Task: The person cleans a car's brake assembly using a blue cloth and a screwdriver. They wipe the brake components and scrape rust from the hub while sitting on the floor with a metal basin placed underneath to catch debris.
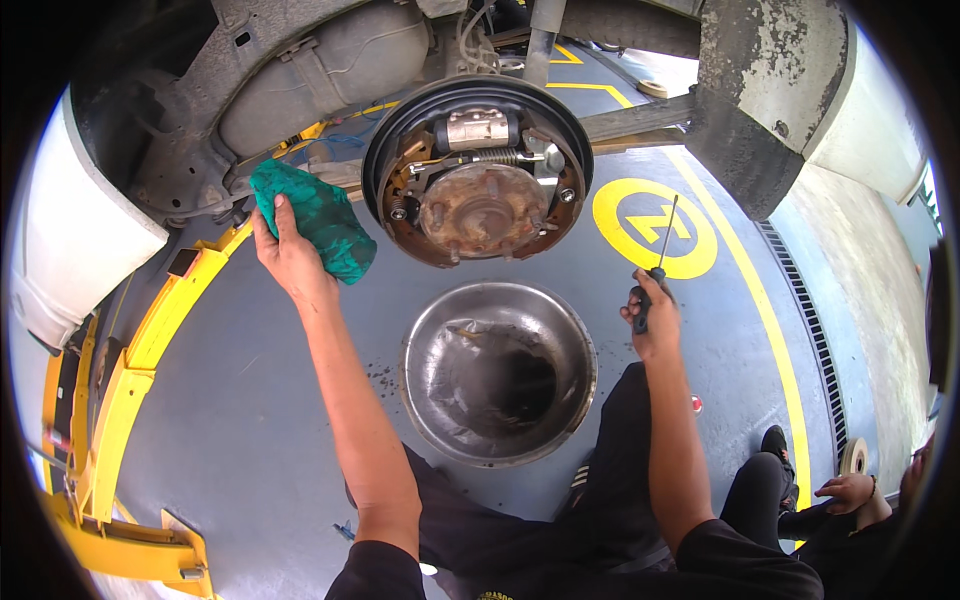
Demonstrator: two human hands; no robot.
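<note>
In front of me is an opened drum brake (480, 170), with a rusty hub (484, 212) at its middle. A silvery wheel cylinder (476, 130) and a coil spring (497, 156) sit above the hub, between the brake shoes. My left hand (293, 250), left of the brake, grips a dirty green rag (325, 220). To the right, my right hand (653, 315) is closed around the dark handle of a screwdriver (665, 245), its thin shaft pointing up. Both hands are apart from the brake. Below it stands a metal basin (425, 400) with dark, wet residue inside.
A yellow lift arm (150, 345) runs along the left. Vehicle underbody (330, 80) hangs overhead, with a worn panel (770, 90) at upper right. A seated person's hand (848, 492) shows at lower right. The grey floor (260, 430) has yellow markings and a drain grate (800, 310).
</note>
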